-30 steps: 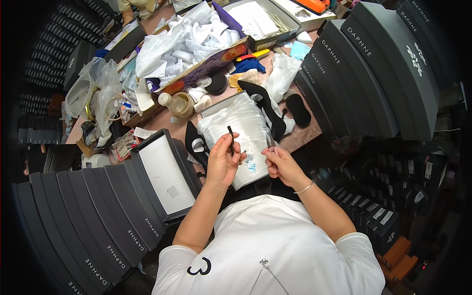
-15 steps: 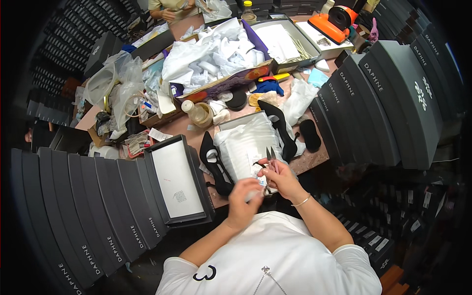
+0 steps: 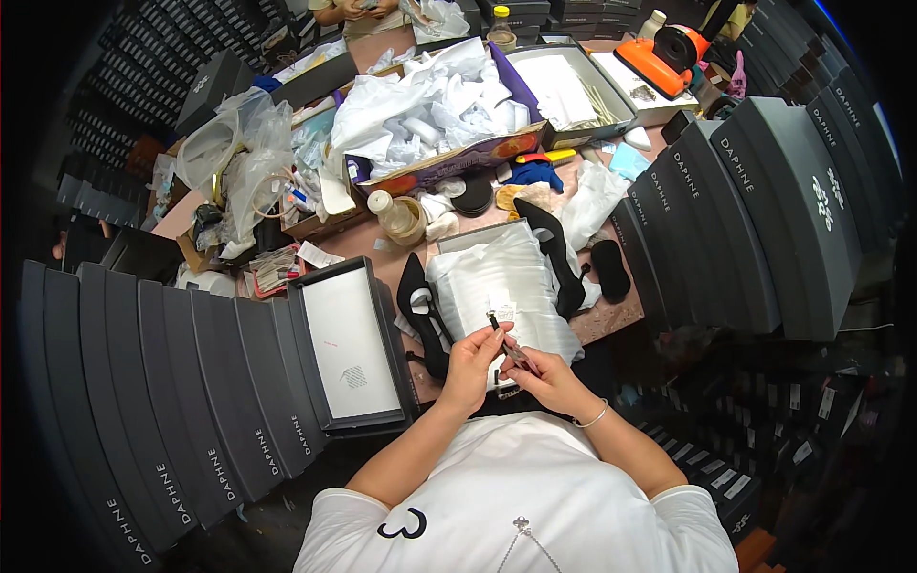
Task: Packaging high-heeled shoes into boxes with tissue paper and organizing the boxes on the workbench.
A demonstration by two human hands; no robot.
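My left hand (image 3: 471,368) pinches a thin black strap (image 3: 494,321) with a small metal buckle, above the white wrapping. In my right hand (image 3: 549,380) is a small pair of scissors (image 3: 517,354), its blades lying beside the strap near my left fingertips. Whether they touch the strap I cannot tell. Beneath both hands lies a shoe box filled with white foam wrap (image 3: 482,272), with a small printed label on it. One black high-heeled shoe (image 3: 413,286) lies along the box's left side, another black high-heeled shoe (image 3: 564,272) along its right.
A dark box lid (image 3: 330,349) with a white inside sits at my left, by a row of grey shoe boxes (image 3: 205,382). More grey boxes (image 3: 735,229) stand at right. Beyond are a glass jar (image 3: 406,224), a carton of crumpled paper (image 3: 458,158) and an orange device (image 3: 659,67). Another person's hands (image 3: 368,10) show far off.
The scissors have swung from pointing away from me to pointing leftward at the strap. My left hand has moved forward and now grips the strap. The view has shifted slightly.
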